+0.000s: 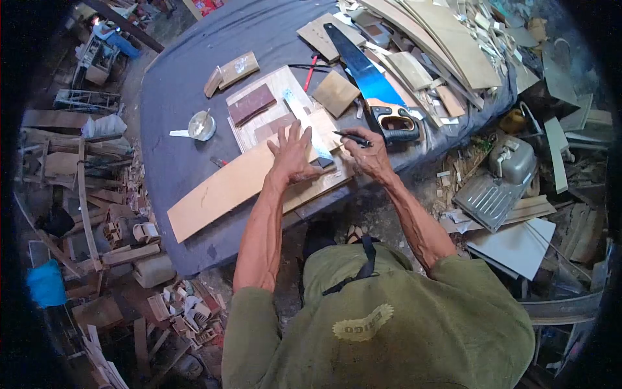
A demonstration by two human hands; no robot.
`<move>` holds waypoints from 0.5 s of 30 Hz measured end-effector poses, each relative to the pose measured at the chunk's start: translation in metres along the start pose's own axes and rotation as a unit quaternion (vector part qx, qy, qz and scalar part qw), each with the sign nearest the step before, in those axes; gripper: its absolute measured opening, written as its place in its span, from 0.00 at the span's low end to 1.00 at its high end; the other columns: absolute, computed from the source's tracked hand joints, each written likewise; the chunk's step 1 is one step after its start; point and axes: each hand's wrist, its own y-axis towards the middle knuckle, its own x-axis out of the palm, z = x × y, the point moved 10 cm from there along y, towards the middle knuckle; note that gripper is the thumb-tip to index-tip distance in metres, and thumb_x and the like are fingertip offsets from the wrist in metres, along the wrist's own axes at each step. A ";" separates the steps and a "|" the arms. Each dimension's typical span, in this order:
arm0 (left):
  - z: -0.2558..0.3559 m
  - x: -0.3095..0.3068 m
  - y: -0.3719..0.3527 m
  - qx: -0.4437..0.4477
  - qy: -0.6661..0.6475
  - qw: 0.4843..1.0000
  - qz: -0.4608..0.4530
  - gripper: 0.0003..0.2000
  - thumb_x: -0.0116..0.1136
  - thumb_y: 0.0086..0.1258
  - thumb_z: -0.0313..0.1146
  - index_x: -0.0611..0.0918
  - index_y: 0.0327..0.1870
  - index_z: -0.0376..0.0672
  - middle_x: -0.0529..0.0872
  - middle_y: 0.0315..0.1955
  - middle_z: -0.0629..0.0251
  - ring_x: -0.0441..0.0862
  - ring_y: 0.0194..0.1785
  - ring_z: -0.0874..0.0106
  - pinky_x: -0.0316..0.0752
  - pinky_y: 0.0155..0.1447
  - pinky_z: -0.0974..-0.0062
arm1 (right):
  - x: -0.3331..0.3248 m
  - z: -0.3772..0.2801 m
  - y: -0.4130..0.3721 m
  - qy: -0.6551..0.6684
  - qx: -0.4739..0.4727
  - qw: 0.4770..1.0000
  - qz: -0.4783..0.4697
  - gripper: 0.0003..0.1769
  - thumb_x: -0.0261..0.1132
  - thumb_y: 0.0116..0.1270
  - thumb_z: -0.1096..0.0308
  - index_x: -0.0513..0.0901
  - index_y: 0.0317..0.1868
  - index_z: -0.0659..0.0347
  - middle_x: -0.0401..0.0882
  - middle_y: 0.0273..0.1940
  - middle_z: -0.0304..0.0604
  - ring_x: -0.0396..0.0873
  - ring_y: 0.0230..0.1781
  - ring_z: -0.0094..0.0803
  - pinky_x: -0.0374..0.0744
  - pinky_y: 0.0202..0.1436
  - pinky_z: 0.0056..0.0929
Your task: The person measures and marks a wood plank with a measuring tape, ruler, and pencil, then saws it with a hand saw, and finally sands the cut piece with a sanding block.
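My left hand point(293, 154) lies with its fingers spread on a long pale board point(223, 188), pressing beside a try square point(319, 146). The square's metal blade crosses the board, and its dark stock is by the board's near edge. Part of the square is hidden under that hand. To the right, my right hand point(368, 154) grips a black pen point(353, 138), its tip pointing left toward the blade. Under the pale board are further flat wood pieces, and a dark red-brown block point(251, 105) rests on a light panel point(243, 134) just beyond it.
A handsaw point(363, 68) lies right of the hands near a square wood piece point(335, 94). A red pencil point(311, 72) and a small white cup point(202, 126) are on the dark-covered table point(168, 84). Offcuts pile up at the far right; a metal sink point(512, 159) stands beside the table.
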 end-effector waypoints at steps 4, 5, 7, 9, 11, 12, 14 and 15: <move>-0.001 0.000 0.001 -0.003 -0.004 1.000 0.002 0.62 0.84 0.36 0.54 0.64 0.80 0.50 0.52 0.82 0.53 0.45 0.82 0.36 0.47 0.72 0.16 | 0.012 0.002 0.033 -0.052 0.054 0.997 -0.034 0.18 0.66 0.72 0.57 0.88 0.44 0.68 0.89 0.35 0.47 0.85 0.35 0.31 0.81 0.41 0.32; 0.000 0.001 -0.001 -0.003 -0.009 1.000 0.006 0.62 0.84 0.36 0.54 0.64 0.80 0.50 0.52 0.82 0.53 0.45 0.82 0.36 0.47 0.72 0.16 | 0.014 -0.001 0.045 -0.050 0.046 0.998 -0.005 0.20 0.65 0.73 0.56 0.87 0.40 0.69 0.88 0.32 0.46 0.83 0.31 0.31 0.79 0.38 0.33; 0.001 0.000 -0.001 -0.003 -0.013 1.000 0.008 0.63 0.84 0.36 0.55 0.64 0.80 0.50 0.52 0.82 0.52 0.44 0.82 0.35 0.47 0.71 0.16 | 0.026 -0.011 0.072 -0.064 0.026 0.998 0.009 0.23 0.64 0.73 0.53 0.85 0.39 0.70 0.86 0.30 0.50 0.83 0.31 0.36 0.79 0.38 0.38; 0.002 -0.001 -0.001 -0.002 -0.015 1.000 0.005 0.63 0.83 0.36 0.58 0.64 0.80 0.50 0.52 0.82 0.52 0.43 0.82 0.34 0.47 0.70 0.14 | 0.049 -0.004 0.107 -0.092 0.017 0.995 -0.020 0.27 0.63 0.71 0.48 0.85 0.38 0.70 0.86 0.30 0.55 0.84 0.32 0.43 0.79 0.40 0.41; 0.004 -0.003 -0.002 0.006 -0.020 1.000 -0.021 0.62 0.81 0.41 0.58 0.62 0.81 0.46 0.50 0.82 0.48 0.42 0.81 0.31 0.44 0.69 0.11 | 0.084 -0.008 0.132 -0.135 0.037 0.986 -0.086 0.31 0.63 0.67 0.44 0.87 0.39 0.72 0.87 0.35 0.63 0.87 0.36 0.54 0.80 0.45 0.46; 0.002 0.002 -0.001 0.002 -0.011 1.000 -0.024 0.61 0.81 0.41 0.57 0.61 0.81 0.46 0.49 0.82 0.48 0.42 0.81 0.31 0.44 0.69 0.11 | 0.098 -0.013 0.138 -0.172 0.056 0.978 -0.108 0.31 0.64 0.66 0.45 0.87 0.40 0.72 0.87 0.36 0.64 0.87 0.38 0.55 0.81 0.46 0.47; -0.003 0.011 0.003 -0.007 0.011 1.000 -0.026 0.61 0.81 0.43 0.55 0.60 0.82 0.45 0.48 0.82 0.46 0.42 0.81 0.31 0.44 0.69 0.11 | 0.128 -0.026 0.151 -0.241 0.091 0.954 -0.151 0.29 0.65 0.63 0.48 0.88 0.41 0.73 0.86 0.39 0.68 0.88 0.43 0.58 0.81 0.50 0.49; 0.006 -0.009 -0.006 0.009 -0.031 0.999 0.006 0.60 0.80 0.44 0.53 0.60 0.82 0.44 0.48 0.82 0.42 0.41 0.82 0.31 0.42 0.69 0.12 | 0.143 -0.023 0.158 -0.289 0.120 0.938 -0.151 0.27 0.65 0.61 0.53 0.88 0.46 0.73 0.87 0.44 0.68 0.88 0.49 0.58 0.82 0.55 0.50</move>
